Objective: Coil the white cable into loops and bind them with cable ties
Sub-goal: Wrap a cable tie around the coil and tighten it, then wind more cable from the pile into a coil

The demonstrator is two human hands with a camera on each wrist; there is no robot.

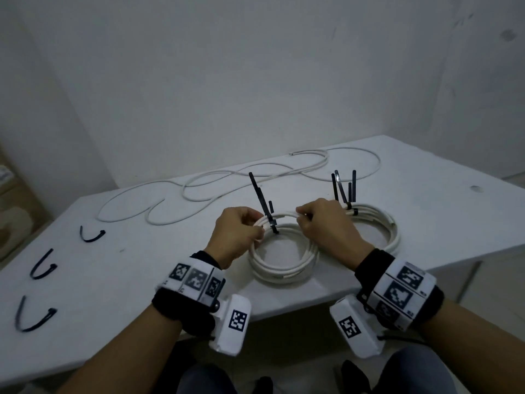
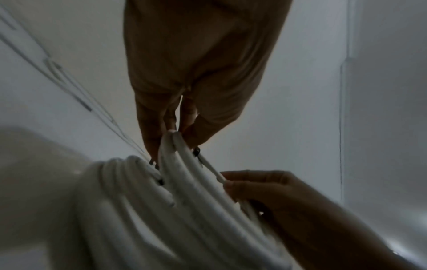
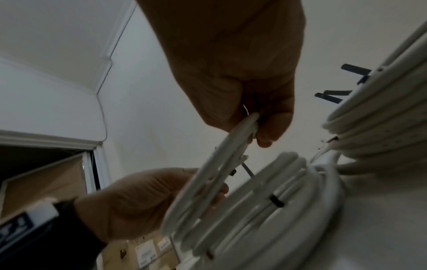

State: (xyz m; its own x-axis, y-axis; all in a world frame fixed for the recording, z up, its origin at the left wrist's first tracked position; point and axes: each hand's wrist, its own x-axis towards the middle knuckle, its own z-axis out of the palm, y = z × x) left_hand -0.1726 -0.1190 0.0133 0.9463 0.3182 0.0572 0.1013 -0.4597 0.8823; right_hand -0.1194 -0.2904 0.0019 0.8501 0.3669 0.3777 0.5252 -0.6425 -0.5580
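Observation:
A coil of white cable (image 1: 284, 268) lies on the table in front of me. A black cable tie (image 1: 265, 203) stands up from the coil's far side. My left hand (image 1: 260, 228) pinches the loops just left of that tie. My right hand (image 1: 301, 217) pinches them just to its right. In the left wrist view my left hand (image 2: 177, 131) grips the coil (image 2: 161, 210). In the right wrist view my right hand (image 3: 254, 126) holds raised loops (image 3: 219, 164). A black tie band (image 3: 276, 201) wraps the lower loops.
A second white coil (image 1: 377, 226) with several upright black ties (image 1: 343, 189) sits behind my right hand. Loose white cable (image 1: 227, 180) snakes across the table's far side. Three bent black ties (image 1: 91, 234) lie along the left of the table (image 1: 127, 265).

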